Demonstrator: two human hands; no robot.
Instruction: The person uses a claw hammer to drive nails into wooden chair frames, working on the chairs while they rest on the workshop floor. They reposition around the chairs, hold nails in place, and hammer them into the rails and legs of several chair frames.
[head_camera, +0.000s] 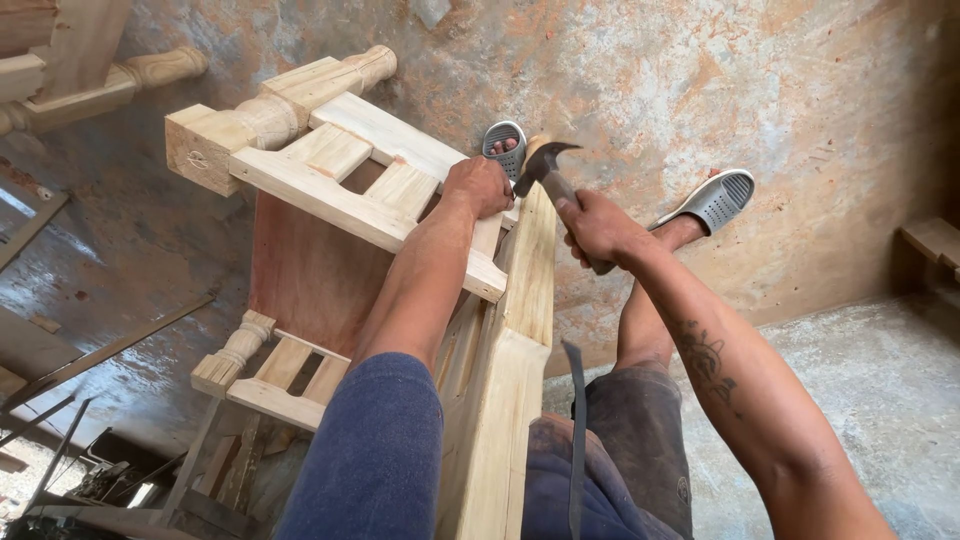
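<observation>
No containers in my view, so on to counts: 2 hands, 1 hammer (553, 178), 2 grey perforated slippers, 1 big unfinished furniture frame (330, 170) w/ 2 turned legs showing on its left side, plus 1 more turned piece (120, 85) far left by other timber.

My right hand (598, 228) is wrapped tight round the hammer handle, fingers closed on it, hammer head raised just above the far end of the long pale board (515, 350) that runs near-to-far through the middle. It's a claw hammer, dark metal head, darker handle, tilted w/ head pointing far-left. My left hand (480, 185) lies palm-down on the frame's top rail, fingers curled over the wood, pressing it, just left of the hammer head; hand and hammer close but I can't tell if they touch.

Frame is pale raw wood, slatted rails, reddish-brown panel (310, 265) inside it. Upper turned leg (270, 115) sits far left, lower one (235, 355) nearer, left.

Slipper no. 1 (505, 145) peeks out beyond the left hand, toes visible in it; no. 2 (715, 200) is right of the hammer, foot in it. Blue sleeve near centre, dark shorts near right, tattoo on right forearm. Floor (800, 90) is mottled grey-orange concrete; thin metal rods (100, 350) lie near left
</observation>
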